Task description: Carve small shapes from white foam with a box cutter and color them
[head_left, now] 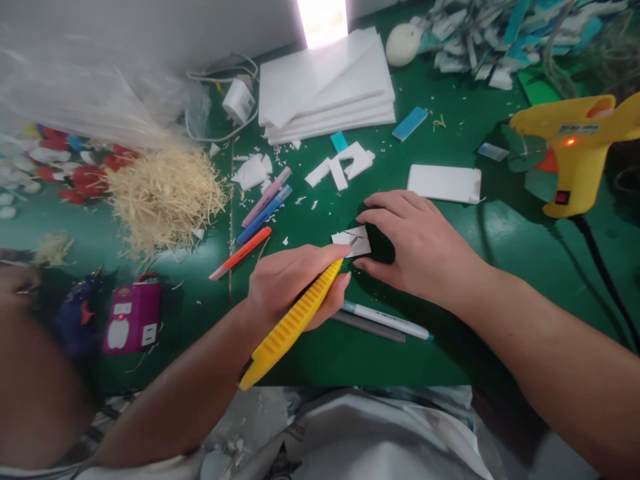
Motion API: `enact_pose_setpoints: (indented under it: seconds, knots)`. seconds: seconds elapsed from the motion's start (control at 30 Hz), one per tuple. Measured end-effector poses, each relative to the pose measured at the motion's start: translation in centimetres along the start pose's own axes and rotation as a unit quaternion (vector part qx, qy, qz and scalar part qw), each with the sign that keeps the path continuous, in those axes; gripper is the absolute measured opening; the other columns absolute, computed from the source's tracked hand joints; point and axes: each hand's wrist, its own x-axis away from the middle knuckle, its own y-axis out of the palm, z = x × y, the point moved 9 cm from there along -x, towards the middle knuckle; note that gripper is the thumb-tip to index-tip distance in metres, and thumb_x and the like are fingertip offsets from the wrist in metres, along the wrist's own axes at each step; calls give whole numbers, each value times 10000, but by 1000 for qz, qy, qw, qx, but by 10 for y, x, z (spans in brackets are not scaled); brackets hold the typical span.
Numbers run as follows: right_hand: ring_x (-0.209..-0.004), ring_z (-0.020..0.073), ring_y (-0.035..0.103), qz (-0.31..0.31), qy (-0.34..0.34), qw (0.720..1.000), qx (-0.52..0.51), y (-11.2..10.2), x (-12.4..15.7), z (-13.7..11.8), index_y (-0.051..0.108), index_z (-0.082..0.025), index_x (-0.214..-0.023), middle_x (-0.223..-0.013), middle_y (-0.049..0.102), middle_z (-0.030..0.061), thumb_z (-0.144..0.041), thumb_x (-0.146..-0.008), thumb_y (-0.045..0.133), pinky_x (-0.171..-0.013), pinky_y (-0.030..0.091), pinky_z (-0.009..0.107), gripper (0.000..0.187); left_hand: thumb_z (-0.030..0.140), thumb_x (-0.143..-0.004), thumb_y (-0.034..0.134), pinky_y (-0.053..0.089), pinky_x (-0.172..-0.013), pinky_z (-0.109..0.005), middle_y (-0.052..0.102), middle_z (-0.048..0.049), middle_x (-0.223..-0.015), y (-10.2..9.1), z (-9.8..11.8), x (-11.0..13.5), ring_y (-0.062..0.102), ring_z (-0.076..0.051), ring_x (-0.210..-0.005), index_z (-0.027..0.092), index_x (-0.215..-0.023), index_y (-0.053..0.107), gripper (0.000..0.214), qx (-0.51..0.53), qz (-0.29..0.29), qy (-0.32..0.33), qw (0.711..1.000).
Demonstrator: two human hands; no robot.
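Note:
My left hand [283, 279] is closed around a yellow utility knife [293, 325], whose front end points at a small white foam piece [360, 248] on the table. The blade is hard to make out by my fingers. Dark slits or gaps cross the foam piece. To the right of it, my right hand [423, 243] curves with thumb and fingers apart and nothing held between them. Its fingertips are close to the piece; whether they touch it, I cannot tell. A white-and-teal marker [390, 320] and a grey pen [373, 327] lie just below my hands.
White foam sheets [325, 87] are stacked at the back under a bright lamp [324, 20]. A yellow glue gun [575, 147] stands at right, its cord trailing forward. At left are highlighters [241, 253], straw shreds [165, 197] and a purple box [134, 317]. Another person's arm [35, 380] shows at far left.

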Motion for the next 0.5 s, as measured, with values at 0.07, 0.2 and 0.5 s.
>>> enact_pose_setpoints:
  seconds: [0.07, 0.2, 0.5]
  knots:
    - [-1259, 384, 610, -1, -1, 1000, -2, -1, 1, -1, 708, -151, -1169, -1341, 696, 207, -284, -860, 666, -1058, 488, 576, 339, 169, -957, 620, 637, -740, -219, 844, 0, -957, 4, 2, -2, 791, -135, -720, 223, -1134, 689, 197, 6, -17, 15, 1000]
    - [-1239, 360, 629, -6, -3, 1000, 7, -1, 1, -1, 725, -174, -1104, -1329, 708, 185, -223, -879, 619, -1044, 499, 546, 253, 194, -968, 620, 626, -778, -199, 846, -5, -987, 11, 1, -3, 799, -127, -765, 216, -1139, 681, 183, 11, -39, 16, 999]
    - [-1228, 340, 622, 7, 4, 1000, 3, 1, 1, 2, 743, -196, -1072, -1300, 714, 156, -220, -854, 640, -1031, 504, 529, 243, 272, -1010, 565, 629, -718, -202, 846, -9, -975, 21, -4, -2, 809, -151, -776, 225, -1143, 692, 190, -18, -71, 0, 997]
